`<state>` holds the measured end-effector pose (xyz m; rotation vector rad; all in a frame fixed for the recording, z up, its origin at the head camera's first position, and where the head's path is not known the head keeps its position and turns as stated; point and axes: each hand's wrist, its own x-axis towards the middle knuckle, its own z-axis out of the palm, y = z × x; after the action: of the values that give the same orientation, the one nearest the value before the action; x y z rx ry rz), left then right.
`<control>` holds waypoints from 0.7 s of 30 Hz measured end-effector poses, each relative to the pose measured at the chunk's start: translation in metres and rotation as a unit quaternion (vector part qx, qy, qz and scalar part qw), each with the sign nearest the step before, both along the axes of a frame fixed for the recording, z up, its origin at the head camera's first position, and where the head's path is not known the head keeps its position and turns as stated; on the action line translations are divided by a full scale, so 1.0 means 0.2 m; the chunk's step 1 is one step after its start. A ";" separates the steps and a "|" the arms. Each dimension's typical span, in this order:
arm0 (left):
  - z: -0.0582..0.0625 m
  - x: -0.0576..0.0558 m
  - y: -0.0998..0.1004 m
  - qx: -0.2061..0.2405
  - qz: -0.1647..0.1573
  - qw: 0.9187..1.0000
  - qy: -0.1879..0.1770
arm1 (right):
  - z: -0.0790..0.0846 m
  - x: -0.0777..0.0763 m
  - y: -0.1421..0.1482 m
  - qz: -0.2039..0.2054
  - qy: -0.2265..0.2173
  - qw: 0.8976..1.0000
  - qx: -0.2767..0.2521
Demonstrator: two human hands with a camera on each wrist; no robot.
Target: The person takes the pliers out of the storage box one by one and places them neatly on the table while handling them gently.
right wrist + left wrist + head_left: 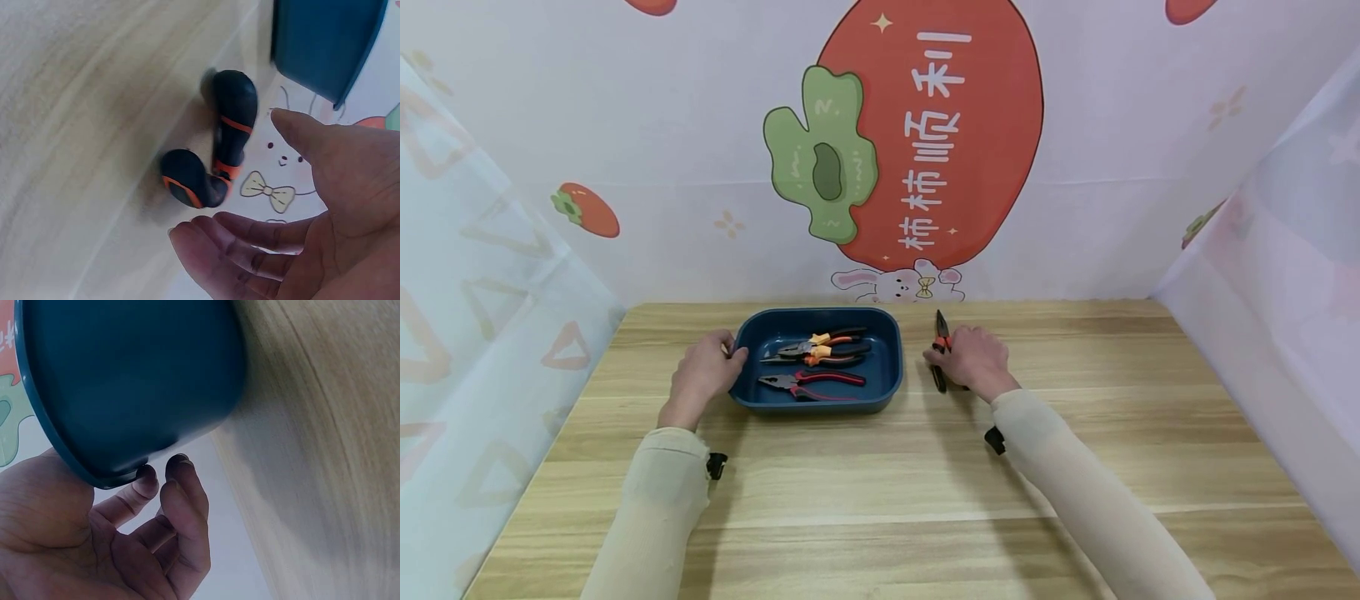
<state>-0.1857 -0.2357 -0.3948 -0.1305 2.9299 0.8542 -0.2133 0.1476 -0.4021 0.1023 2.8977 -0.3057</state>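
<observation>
A dark blue plastic basin sits on the table with several pliers inside. Two have orange-and-black handles, including the upper pliers; the red-and-black pliers lie nearest its front wall. My left hand holds the basin's left end, thumb and a fingertip at the rim; the left wrist view shows this hand below the rim. To the basin's right, black-and-orange pliers lie on the table, jaws pointing away. Over them is my right hand. In the right wrist view its thumb and fingers stand apart around the pliers' handles, not closed on them.
The wooden table ends at a white printed cloth hanging behind it, and similar cloths hang at both sides. The basin's right wall stands close to the right hand's thumb.
</observation>
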 end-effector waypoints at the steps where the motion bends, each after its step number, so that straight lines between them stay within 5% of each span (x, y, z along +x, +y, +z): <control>1: 0.00 0.00 0.00 -0.001 0.000 1.000 0.000 | 0.01 0.01 0.00 0.001 0.005 1.000 -0.001; 21: 0.00 0.00 0.00 -0.003 -0.004 1.000 0.011 | 0.17 0.10 -0.07 0.059 0.083 0.994 -0.028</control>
<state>-0.1852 -0.2361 -0.3951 -0.1119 2.9511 0.8512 -0.1940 0.1339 -0.3678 -0.1073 3.0407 -0.3906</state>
